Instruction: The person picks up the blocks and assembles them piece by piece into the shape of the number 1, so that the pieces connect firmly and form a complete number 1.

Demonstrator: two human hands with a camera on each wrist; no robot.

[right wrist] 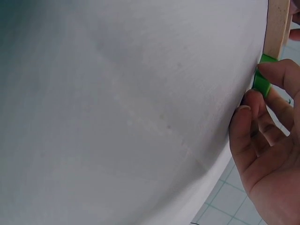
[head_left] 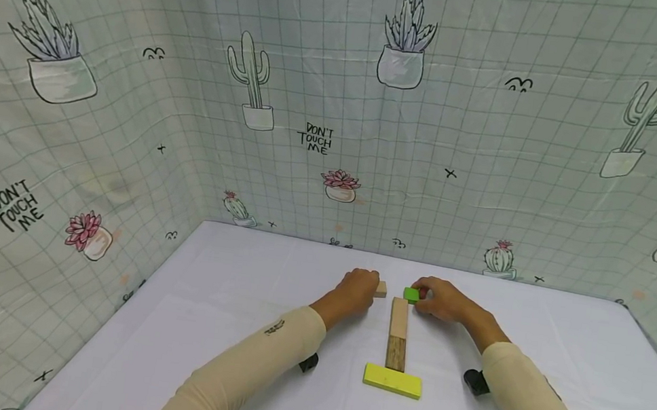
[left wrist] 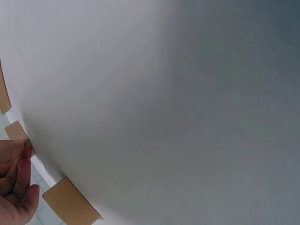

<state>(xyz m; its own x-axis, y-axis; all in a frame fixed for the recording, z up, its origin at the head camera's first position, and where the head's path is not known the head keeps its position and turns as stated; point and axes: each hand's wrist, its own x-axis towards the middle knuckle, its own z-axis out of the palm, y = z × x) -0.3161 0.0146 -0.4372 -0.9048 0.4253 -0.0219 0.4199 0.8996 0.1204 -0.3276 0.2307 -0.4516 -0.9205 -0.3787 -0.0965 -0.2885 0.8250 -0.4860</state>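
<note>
My left hand (head_left: 357,290) pinches a small light wooden block (head_left: 382,289) at the far part of the table; the block (left wrist: 17,133) shows past the fingertips in the left wrist view. Across from it, my right hand (head_left: 442,300) grips a small green block (head_left: 411,295) between thumb and fingers, partly covering it. Between the hands, a light wooden block (head_left: 399,317) lies end to end with a darker brown one (head_left: 396,353). A yellow bar (head_left: 393,380) lies crosswise at their near end.
Another wooden block (left wrist: 70,202) shows near the left hand in the left wrist view. A white cloth covers the table (head_left: 220,287). Behind it hangs a grid-patterned curtain (head_left: 281,185) with plant drawings. Dark devices (head_left: 475,382) sit under both wrists.
</note>
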